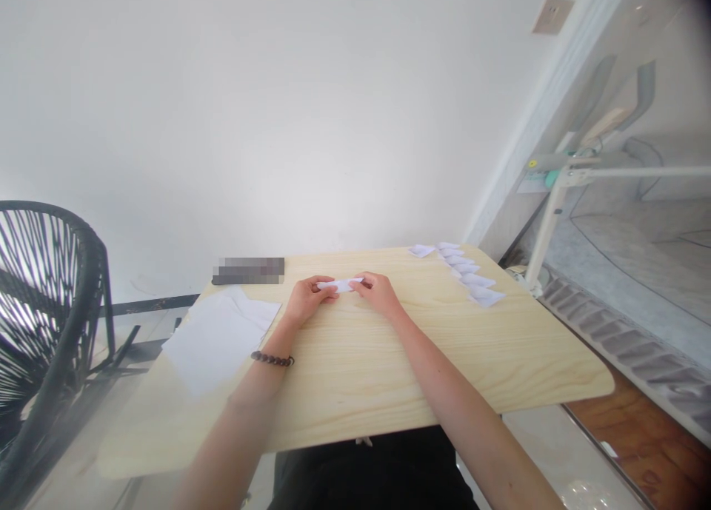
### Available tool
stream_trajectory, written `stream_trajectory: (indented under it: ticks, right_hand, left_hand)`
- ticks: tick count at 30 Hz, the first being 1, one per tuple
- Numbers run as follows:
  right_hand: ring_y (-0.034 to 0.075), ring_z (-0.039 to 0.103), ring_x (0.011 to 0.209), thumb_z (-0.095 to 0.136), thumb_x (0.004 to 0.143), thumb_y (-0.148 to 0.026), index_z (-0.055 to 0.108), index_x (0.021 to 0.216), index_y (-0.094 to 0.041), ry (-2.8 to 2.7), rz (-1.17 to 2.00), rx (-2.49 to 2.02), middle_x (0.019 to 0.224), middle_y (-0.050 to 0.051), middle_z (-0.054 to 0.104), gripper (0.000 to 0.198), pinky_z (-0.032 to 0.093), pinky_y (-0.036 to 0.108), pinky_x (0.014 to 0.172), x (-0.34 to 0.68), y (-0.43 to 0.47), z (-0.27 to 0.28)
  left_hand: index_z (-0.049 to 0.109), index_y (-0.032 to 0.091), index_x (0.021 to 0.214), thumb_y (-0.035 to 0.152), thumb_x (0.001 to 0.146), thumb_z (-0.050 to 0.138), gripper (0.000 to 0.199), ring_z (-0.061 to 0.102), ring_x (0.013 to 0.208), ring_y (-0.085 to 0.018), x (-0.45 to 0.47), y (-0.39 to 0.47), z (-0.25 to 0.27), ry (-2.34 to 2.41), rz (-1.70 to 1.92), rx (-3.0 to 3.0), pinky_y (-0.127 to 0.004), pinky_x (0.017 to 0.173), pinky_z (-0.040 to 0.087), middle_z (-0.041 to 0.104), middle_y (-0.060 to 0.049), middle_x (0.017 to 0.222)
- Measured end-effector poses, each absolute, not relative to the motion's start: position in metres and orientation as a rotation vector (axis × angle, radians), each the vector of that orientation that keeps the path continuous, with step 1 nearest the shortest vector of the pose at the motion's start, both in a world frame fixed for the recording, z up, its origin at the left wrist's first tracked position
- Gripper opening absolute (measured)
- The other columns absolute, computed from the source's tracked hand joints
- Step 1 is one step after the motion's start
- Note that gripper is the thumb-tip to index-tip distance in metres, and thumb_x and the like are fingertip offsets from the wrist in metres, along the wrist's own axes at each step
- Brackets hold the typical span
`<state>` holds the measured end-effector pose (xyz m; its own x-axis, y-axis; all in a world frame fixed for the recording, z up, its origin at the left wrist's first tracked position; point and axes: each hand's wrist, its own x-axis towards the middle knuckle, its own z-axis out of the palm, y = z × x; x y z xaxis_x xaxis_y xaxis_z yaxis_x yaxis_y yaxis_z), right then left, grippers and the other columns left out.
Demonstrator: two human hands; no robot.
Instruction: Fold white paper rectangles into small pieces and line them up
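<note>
Between my two hands, just above or on the tabletop, is a small folded piece of white paper [343,285]. My left hand [309,298] pinches its left end with thumb and fingers. At the right end, my right hand [378,291] grips the paper the same way. Several folded white paper pieces [462,267] with pointed ends lie in an overlapping row at the back right, and another folded piece [422,251] sits just left of them. Loose white sheets [222,340] lie on the left side of the table, partly behind my left forearm.
The pale wooden table [355,384] stands against a white wall. A blurred-out dark object [249,271] lies at its back left edge. To the left stands a black woven chair [49,310]. A white metal frame [549,229] rises beyond the right edge.
</note>
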<state>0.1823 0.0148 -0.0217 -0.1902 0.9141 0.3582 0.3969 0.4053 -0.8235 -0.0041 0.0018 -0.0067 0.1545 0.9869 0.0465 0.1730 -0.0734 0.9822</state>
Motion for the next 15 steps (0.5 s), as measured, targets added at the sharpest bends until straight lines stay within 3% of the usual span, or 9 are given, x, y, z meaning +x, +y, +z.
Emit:
stream_trajectory:
  ticks: [5, 11, 15]
  right_hand:
    - [0.012, 0.052, 0.06, 0.057, 0.068, -0.04, 0.061, 0.082, -0.017, -1.758, 0.755, -1.13, 0.068, 0.0, 0.06, 0.027, 0.039, 0.021, 0.055, 0.1828, 0.0151, -0.0235]
    - [0.01, 0.047, 0.054, 0.056, 0.069, -0.037, 0.062, 0.077, -0.017, -1.808, 0.639, -1.156, 0.062, -0.002, 0.056, 0.022, 0.036, 0.021, 0.054, 0.1816, 0.0148, -0.0214]
    - [0.01, 0.048, 0.055, 0.056, 0.069, -0.037, 0.062, 0.078, -0.017, -1.783, 0.645, -1.16, 0.062, -0.001, 0.057, 0.023, 0.036, 0.021, 0.054, 0.182, 0.0148, -0.0216]
  left_hand:
    - [0.06, 0.01, 0.092, 0.041, 0.064, 0.063, 0.042, 0.063, 0.067, -0.019, -0.0035, 0.0007, -0.0053, 1.187, 1.023, 1.485, -0.031, 0.065, 0.048, 0.068, -0.009, 0.071]
    - [0.062, 0.012, 0.084, 0.043, 0.067, 0.058, 0.036, 0.058, 0.055, -0.015, -0.0026, 0.0005, -0.0075, 1.261, 1.031, 1.717, -0.026, 0.055, 0.045, 0.065, -0.005, 0.061]
    - [0.061, 0.012, 0.088, 0.042, 0.069, 0.056, 0.036, 0.057, 0.052, -0.014, -0.0013, 0.0011, -0.0105, 1.279, 1.067, 1.734, -0.025, 0.054, 0.045, 0.064, -0.004, 0.06]
